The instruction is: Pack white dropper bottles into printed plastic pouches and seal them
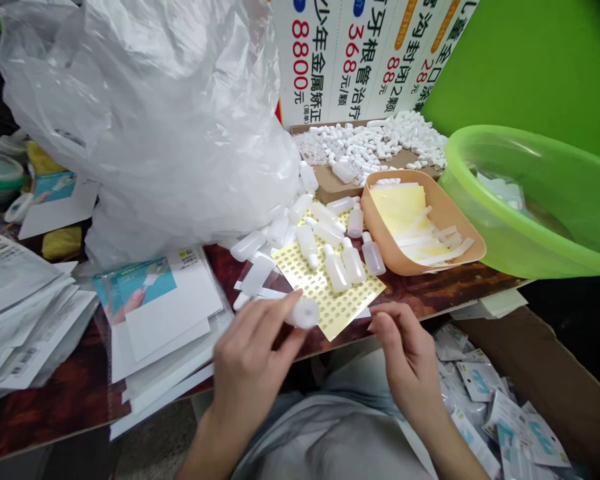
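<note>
My left hand point(255, 347) pinches a small translucent white bottle point(306, 313), its round end facing up toward me. To the right, my right hand point(403, 347) is closed, thumb and fingertips together near the table edge; anything between them is too small to make out. Between and beyond the hands lies a yellow sticker sheet point(337, 323) with rows of small round marks. Several capped white bottles point(337, 270) lie on it and around it. An orange bin point(415, 268) with yellow paper and white strips stands behind my right hand.
A big plastic bag point(155, 127) fills the back left. Packaged cards point(175, 300) lie left of my left hand. White caps point(370, 143) cover a cardboard tray at the back. A green basin point(530, 247) stands right, above a box of packets point(480, 380).
</note>
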`<state>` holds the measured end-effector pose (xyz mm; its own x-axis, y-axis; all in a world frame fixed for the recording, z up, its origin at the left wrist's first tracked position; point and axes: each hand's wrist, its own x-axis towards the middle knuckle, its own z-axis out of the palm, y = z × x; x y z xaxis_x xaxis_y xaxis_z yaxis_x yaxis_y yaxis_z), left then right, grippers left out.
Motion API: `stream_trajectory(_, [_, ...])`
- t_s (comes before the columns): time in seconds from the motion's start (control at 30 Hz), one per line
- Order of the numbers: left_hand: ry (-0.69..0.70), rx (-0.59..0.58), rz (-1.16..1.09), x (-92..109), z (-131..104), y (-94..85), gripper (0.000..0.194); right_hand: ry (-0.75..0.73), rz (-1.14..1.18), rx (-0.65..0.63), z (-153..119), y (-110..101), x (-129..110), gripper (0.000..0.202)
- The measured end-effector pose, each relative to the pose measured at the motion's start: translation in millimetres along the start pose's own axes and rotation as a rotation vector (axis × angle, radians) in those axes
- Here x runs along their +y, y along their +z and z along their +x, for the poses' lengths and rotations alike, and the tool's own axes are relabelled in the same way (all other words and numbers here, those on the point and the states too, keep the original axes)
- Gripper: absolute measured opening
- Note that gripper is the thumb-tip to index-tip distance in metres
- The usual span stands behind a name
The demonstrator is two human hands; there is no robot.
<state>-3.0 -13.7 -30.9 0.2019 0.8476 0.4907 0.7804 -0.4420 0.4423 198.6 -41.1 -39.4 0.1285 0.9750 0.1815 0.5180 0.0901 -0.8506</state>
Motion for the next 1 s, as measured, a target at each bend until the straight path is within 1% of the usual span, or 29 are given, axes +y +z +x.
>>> stream_trajectory(0.03, [-0.023,-0.01,0.139,-3.3,3.8,-4.1,0.037,-0.032,-0.052,-0.017,2.8,-3.8,4.9,0.014])
stream_trajectory(0.07, [-0.039,-0.045,0.263,-5.3,8.2,-7.3,0.042,-0.07,-0.113,-0.049,5.7,-6.6,8.9,0.013])
stream_trajectory(0.13, [-0.071,-0.129,0.429,-4.3,17.6,-10.2,0.052,-0.146,-0.231,-0.134,10.9,-8.4,13.5,0.014])
stream_trajectory(0.17, [-0.07,-0.165,0.478,-1.1,21.9,-9.4,0.055,-0.179,-0.284,-0.177,12.9,-7.3,14.1,0.014])
stream_trajectory(0.23, [-0.01,-0.235,0.51,8.7,29.2,-3.2,0.051,-0.23,-0.38,-0.238,15.5,-2.8,13.3,0.013])
stream_trajectory(0.33, [0.119,-0.31,0.429,22.4,38.1,13.9,0.045,-0.271,-0.48,-0.265,17.4,3.8,11.2,0.012])
stream_trajectory(0.4, [0.149,-0.298,0.383,26.0,44.4,26.2,0.044,-0.287,-0.523,-0.264,18.2,5.4,10.9,0.01])
stream_trajectory(0.5, [0.162,-0.261,0.364,24.9,52.4,39.4,0.036,-0.304,-0.575,-0.255,18.9,5.7,11.0,0.009])
stream_trajectory(0.63, [0.273,-0.273,0.317,21.9,51.0,45.2,0.019,-0.312,-0.64,-0.221,18.2,9.6,9.3,0.01])
stream_trajectory(0.7, [0.312,-0.267,0.301,21.3,46.3,45.4,0.016,-0.315,-0.669,-0.2,17.4,12.5,8.3,0.011])
stream_trajectory(0.73, [0.318,-0.258,0.299,21.1,44.0,45.4,0.018,-0.317,-0.681,-0.192,16.9,13.5,8.1,0.011])
stream_trajectory(0.8, [0.316,-0.233,0.302,20.8,40.7,45.5,0.03,-0.322,-0.698,-0.184,15.5,13.6,8.3,0.011])
stream_trajectory(0.87, [0.312,-0.206,0.304,20.6,39.3,46.2,0.04,-0.334,-0.694,-0.204,13.8,11.1,9.1,0.009])
stream_trajectory(0.93, [0.303,-0.165,0.296,20.0,38.7,47.2,0.039,-0.347,-0.679,-0.238,12.1,7.7,10.0,0.005])
stream_trajectory(1.0, [0.276,-0.095,0.271,19.0,37.0,47.9,0.035,-0.348,-0.666,-0.255,10.9,5.7,10.4,0.004])
